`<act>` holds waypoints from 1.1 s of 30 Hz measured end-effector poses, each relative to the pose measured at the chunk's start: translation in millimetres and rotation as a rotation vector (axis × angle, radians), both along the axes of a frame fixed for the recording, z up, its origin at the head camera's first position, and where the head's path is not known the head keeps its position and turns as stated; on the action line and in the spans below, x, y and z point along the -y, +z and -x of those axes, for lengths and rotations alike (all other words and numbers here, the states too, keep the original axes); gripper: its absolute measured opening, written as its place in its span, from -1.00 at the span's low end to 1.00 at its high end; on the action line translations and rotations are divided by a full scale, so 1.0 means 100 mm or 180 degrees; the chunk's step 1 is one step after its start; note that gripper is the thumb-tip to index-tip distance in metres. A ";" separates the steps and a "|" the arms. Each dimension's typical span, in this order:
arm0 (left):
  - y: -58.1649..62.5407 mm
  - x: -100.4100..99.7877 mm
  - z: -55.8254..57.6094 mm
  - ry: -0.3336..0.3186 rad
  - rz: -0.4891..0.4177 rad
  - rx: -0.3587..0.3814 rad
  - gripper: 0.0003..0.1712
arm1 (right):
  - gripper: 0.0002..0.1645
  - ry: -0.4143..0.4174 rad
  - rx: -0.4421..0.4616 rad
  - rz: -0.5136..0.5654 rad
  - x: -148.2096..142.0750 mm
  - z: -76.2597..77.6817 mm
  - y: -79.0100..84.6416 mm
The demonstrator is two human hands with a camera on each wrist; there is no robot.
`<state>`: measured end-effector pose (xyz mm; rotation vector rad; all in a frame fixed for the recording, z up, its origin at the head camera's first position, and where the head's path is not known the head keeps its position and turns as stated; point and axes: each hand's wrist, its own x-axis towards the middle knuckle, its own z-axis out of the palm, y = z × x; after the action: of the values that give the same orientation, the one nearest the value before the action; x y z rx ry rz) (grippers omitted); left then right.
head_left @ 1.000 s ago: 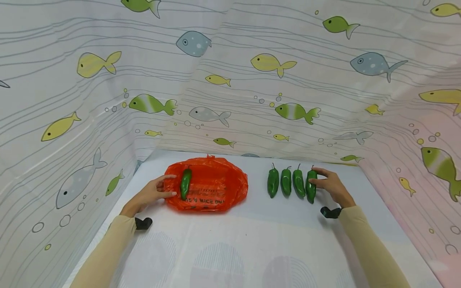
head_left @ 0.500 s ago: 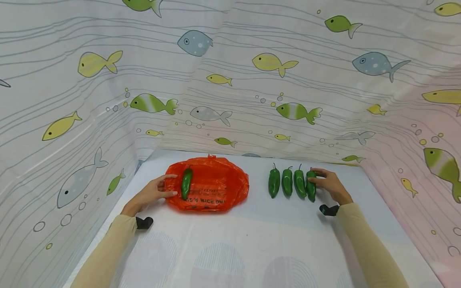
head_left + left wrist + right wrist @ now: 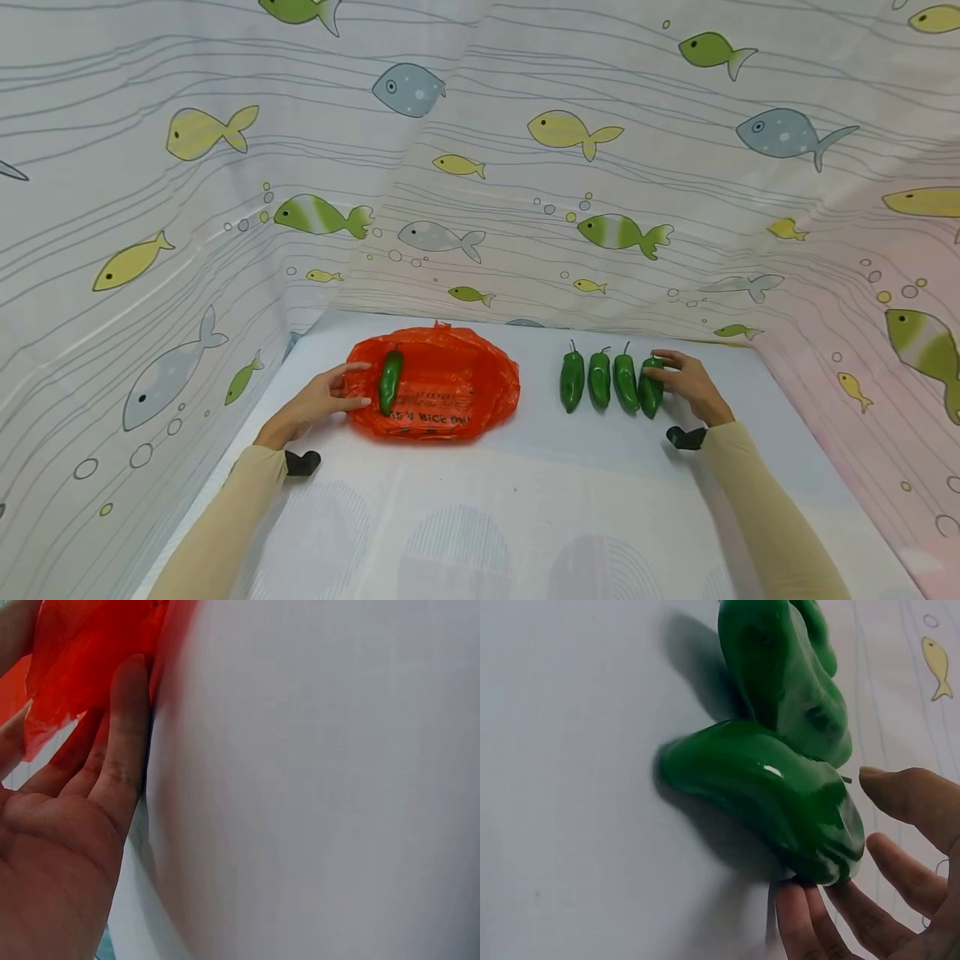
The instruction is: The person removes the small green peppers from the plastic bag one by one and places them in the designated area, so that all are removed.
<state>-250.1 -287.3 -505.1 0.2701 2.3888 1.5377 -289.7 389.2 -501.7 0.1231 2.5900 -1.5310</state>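
Note:
An orange-red plastic bag [image 3: 483, 392] lies spread on the table at left, a green pepper [image 3: 390, 383] in its left part. My left hand [image 3: 324, 398] is at the bag's left side, fingers extended and touching it; in the left wrist view, the thin red plastic [image 3: 97, 652] lies over some of the fingers. Several green peppers are in a row at right, stems away from me. My right hand [image 3: 693, 387] is beside the rightmost pepper [image 3: 651, 396]; the right wrist view shows extended fingertips [image 3: 795, 900] against this pepper's stem end, the thumb apart from it.
To the left of that pepper lie a second pepper [image 3: 626, 383], a third pepper [image 3: 598, 379] and the leftmost pepper [image 3: 572, 383]. A fish-patterned sheet [image 3: 525, 192] rises behind the white table [image 3: 510, 475] and along both sides.
The rightmost pepper has shifted slightly left toward its neighbour, its stem end a little lower in view. My right hand has moved slightly with it. Left hand and bag look unchanged.

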 end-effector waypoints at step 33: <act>-0.02 0.01 0.00 -0.0034 0.0007 -0.0044 -0.11 | -0.23 0.0097 -0.0510 -0.0456 0.34 -0.05 0.36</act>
<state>-250.4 -288.4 -506.6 0.2934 2.3958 1.5332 -284.9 355.5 -465.3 -0.0264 2.8110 -1.3981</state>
